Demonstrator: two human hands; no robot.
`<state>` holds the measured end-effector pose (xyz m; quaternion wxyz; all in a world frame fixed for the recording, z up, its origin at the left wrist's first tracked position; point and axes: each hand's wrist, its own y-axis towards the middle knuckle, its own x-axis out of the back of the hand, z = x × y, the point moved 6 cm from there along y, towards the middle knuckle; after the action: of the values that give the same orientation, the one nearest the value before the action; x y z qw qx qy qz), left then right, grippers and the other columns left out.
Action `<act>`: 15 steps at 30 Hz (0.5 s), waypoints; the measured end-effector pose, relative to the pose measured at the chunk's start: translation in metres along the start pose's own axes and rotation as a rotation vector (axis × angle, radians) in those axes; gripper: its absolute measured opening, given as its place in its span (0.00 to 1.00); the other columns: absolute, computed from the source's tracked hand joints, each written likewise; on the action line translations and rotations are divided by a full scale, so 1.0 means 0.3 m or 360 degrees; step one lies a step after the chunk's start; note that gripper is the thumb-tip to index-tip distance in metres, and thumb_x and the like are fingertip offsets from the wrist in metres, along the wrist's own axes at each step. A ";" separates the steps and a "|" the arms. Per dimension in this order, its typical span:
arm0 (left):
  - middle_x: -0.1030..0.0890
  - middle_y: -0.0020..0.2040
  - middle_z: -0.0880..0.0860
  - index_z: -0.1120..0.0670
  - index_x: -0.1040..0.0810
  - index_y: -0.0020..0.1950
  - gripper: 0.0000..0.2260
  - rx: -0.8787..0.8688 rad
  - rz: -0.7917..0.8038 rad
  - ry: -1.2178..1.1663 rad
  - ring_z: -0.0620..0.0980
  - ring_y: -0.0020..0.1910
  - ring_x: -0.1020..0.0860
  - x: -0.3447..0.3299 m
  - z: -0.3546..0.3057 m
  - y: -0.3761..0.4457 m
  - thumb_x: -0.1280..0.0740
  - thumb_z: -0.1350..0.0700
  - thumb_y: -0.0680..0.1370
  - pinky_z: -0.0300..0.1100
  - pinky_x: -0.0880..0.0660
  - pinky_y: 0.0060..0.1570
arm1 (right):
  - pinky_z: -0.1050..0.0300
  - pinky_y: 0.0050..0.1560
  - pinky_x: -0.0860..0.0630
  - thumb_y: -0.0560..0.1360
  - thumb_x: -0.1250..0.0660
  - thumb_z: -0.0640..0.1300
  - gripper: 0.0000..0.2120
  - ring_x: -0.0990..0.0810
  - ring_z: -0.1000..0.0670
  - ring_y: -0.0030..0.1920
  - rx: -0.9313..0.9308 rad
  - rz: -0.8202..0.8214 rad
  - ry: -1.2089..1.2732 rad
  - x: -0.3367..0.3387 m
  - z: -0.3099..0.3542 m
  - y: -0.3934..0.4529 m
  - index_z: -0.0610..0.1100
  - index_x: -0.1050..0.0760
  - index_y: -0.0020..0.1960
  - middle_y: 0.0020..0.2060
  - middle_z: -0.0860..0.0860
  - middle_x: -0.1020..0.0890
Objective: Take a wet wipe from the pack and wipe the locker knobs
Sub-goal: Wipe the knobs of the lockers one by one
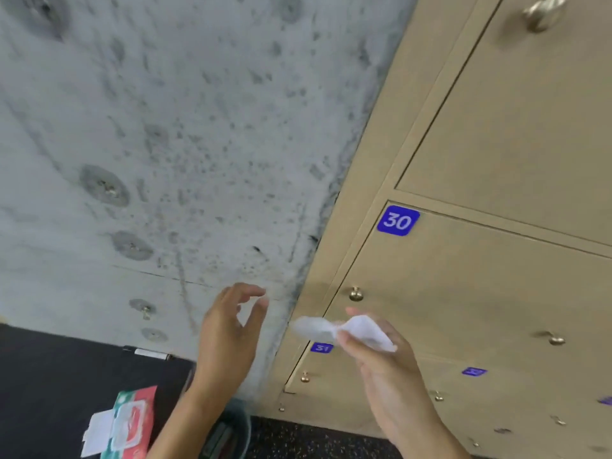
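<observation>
My right hand (385, 362) pinches a crumpled white wet wipe (334, 327) in front of the tan lockers (480, 293). The wipe hangs just below the brass knob (356, 294) of locker 30 and does not touch it. My left hand (228, 329) is raised beside the wipe, fingers apart and curled, holding nothing. The red and green wet wipe pack (130, 422) lies on the dark floor at lower left with its flap up. Another knob (553, 339) sits further right, and one (305, 377) lower on locker 31.
A stained grey concrete wall (165, 144) with round plugs fills the left. A pen-like object (150, 353) lies at the wall's base. A dark container (231, 429) stands on the floor under my left forearm. A large knob (543, 13) shows at top right.
</observation>
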<state>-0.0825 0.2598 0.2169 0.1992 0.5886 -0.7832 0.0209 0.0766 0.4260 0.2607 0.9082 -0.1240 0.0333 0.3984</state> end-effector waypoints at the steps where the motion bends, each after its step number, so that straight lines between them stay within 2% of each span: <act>1: 0.17 0.53 0.43 0.46 0.20 0.53 0.02 -0.0040 0.0044 0.0006 0.42 0.56 0.20 -0.033 -0.035 0.000 0.32 0.52 0.81 0.35 0.25 0.54 | 0.62 0.48 0.24 0.69 0.24 0.32 0.11 0.17 0.53 0.42 0.0088 -0.0078 -0.0104 0.040 0.011 -0.002 0.41 0.17 0.49 0.41 0.51 0.14; 3: 0.19 0.53 0.40 0.45 0.22 0.54 0.03 -0.0142 0.0069 0.0056 0.39 0.56 0.21 -0.083 -0.102 0.003 0.32 0.53 0.81 0.37 0.24 0.57 | 0.67 0.42 0.26 0.70 0.25 0.31 0.09 0.19 0.54 0.39 0.0310 -0.0171 -0.0293 0.102 0.035 0.008 0.42 0.16 0.46 0.39 0.51 0.14; 5: 0.22 0.59 0.43 0.46 0.22 0.58 0.07 -0.0297 -0.0001 0.0157 0.44 0.60 0.23 -0.107 -0.167 0.018 0.31 0.54 0.81 0.38 0.25 0.59 | 0.67 0.43 0.26 0.71 0.26 0.30 0.06 0.17 0.55 0.43 0.0490 -0.0193 -0.0440 0.155 0.043 0.038 0.40 0.18 0.41 0.40 0.51 0.13; 8: 0.33 0.77 0.53 0.51 0.27 0.72 0.21 -0.0612 -0.0112 0.0384 0.54 0.77 0.37 -0.131 -0.239 0.068 0.29 0.53 0.80 0.54 0.29 0.70 | 0.61 0.49 0.23 0.73 0.28 0.31 0.10 0.15 0.52 0.49 0.0679 -0.0186 -0.0678 0.216 0.030 0.115 0.41 0.23 0.37 0.43 0.51 0.13; 9: 0.40 0.82 0.56 0.51 0.31 0.77 0.27 -0.0668 -0.0112 0.0458 0.56 0.82 0.44 -0.146 -0.249 0.086 0.29 0.51 0.79 0.59 0.33 0.74 | 0.60 0.49 0.23 0.73 0.28 0.31 0.10 0.16 0.52 0.48 0.0748 -0.0186 -0.0765 0.225 0.026 0.145 0.41 0.25 0.38 0.42 0.50 0.14; 11: 0.53 0.85 0.60 0.51 0.41 0.83 0.39 -0.0712 -0.0114 0.0582 0.60 0.84 0.57 -0.177 -0.259 0.123 0.28 0.45 0.77 0.64 0.46 0.79 | 0.53 0.48 0.23 0.72 0.28 0.28 0.12 0.17 0.49 0.47 0.0898 -0.0185 -0.0909 0.229 0.016 0.208 0.41 0.27 0.38 0.41 0.50 0.15; 13: 0.60 0.84 0.64 0.52 0.50 0.85 0.48 -0.0729 -0.0118 0.0679 0.61 0.83 0.65 -0.215 -0.267 0.156 0.27 0.39 0.74 0.63 0.56 0.80 | 0.53 0.46 0.24 0.68 0.30 0.22 0.15 0.18 0.48 0.46 0.1051 -0.0154 -0.1018 0.221 0.006 0.269 0.40 0.28 0.37 0.40 0.49 0.17; 15: 0.63 0.83 0.66 0.52 0.57 0.85 0.53 -0.0737 -0.0112 0.0747 0.62 0.81 0.69 -0.252 -0.270 0.186 0.29 0.32 0.73 0.61 0.63 0.79 | 0.54 0.45 0.25 0.65 0.35 0.18 0.17 0.20 0.48 0.46 0.1114 -0.0089 -0.1065 0.213 -0.015 0.321 0.39 0.29 0.36 0.40 0.48 0.19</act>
<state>-0.0941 0.3675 0.2771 0.5033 0.5334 -0.6791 -0.0296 0.0497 0.5332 0.2271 0.8666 0.3231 -0.1318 0.3567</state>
